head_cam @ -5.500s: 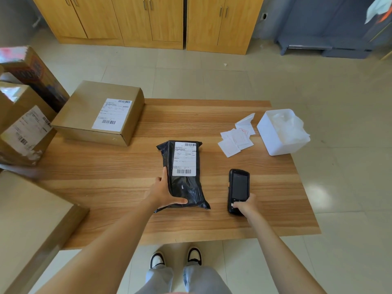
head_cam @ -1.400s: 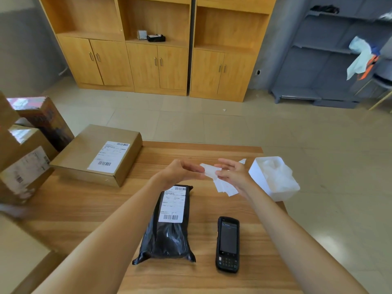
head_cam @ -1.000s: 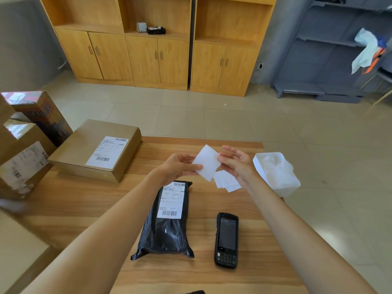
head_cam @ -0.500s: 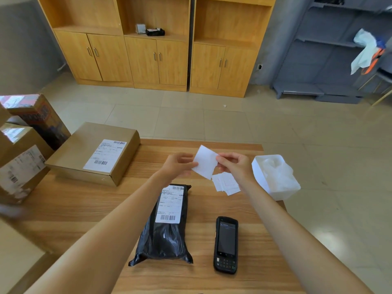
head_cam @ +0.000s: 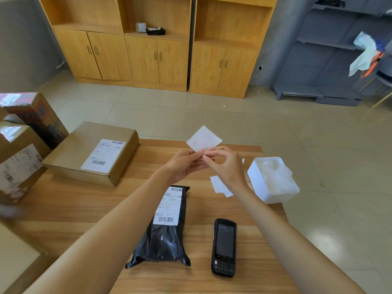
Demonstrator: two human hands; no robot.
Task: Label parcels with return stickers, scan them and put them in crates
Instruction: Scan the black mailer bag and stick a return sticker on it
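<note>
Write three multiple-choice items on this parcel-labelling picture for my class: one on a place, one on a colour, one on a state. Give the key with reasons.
1. Where does the handheld scanner lie?
A. in the white tray
B. on the table, right of the black parcel
C. on the cardboard box

2. What colour is the soft parcel's bag?
A. black
B. blue
C. white

3. What holds the sticker?
A. nothing
B. left hand only
C. both hands

Key: B, the scanner lies beside the parcel; A, its bag is black; C, the left hand and right hand pinch the sticker.
</note>
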